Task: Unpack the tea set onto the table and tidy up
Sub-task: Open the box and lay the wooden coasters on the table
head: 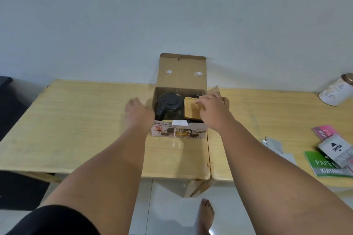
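An open cardboard tea-set box (178, 130) stands on the wooden table (86, 120), its lid flap upright against the wall. Inside it on the left sits a glass teapot with a black lid (169, 105). On the right lies a flat wooden piece (192, 111). My right hand (211, 108) rests over that wooden piece, fingers curled on its top edge. My left hand (138, 110) is against the box's left side, fingers spread. What lies under the wooden piece is hidden.
A second table (267, 116) adjoins on the right. It carries a white tin with a copper lid (337, 90), receipt booklets (324, 164), a stamp pad pack (337, 149) and small sachets (274, 144). A dark object (7, 101) sits at far left. My bare foot (205, 213) is on the tiled floor.
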